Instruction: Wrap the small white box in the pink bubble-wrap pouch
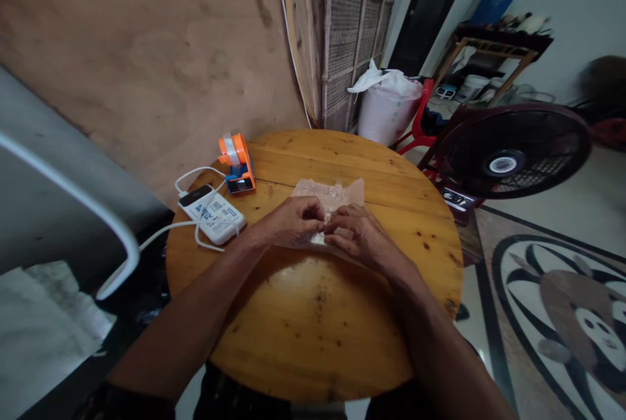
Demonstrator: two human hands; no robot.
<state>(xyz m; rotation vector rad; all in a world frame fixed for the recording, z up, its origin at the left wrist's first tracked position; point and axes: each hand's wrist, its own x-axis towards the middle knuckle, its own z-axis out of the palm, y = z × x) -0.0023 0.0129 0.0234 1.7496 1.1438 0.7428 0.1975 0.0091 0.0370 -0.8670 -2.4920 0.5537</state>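
Note:
A sheet of clear bubble wrap (349, 194) lies on the round wooden table (313, 315), its far part spread flat beyond my hands. My left hand (297, 219) is closed, thumb and fingertips pinched at the wrap's middle. Close beside it on the right, my right hand (356, 229) is closed too, its bent fingers gripping the wrap. Something small and whitish shows between and below the fingertips; whether it is wrapped inside or part of the wrap, I cannot tell.
An orange and blue tape dispenser (237, 164) stands at the table's left, near a white power bank (220, 219) with a white cable. A dark fan (508, 152) is beyond the table's right edge. A white sack (386, 107) stands behind the table.

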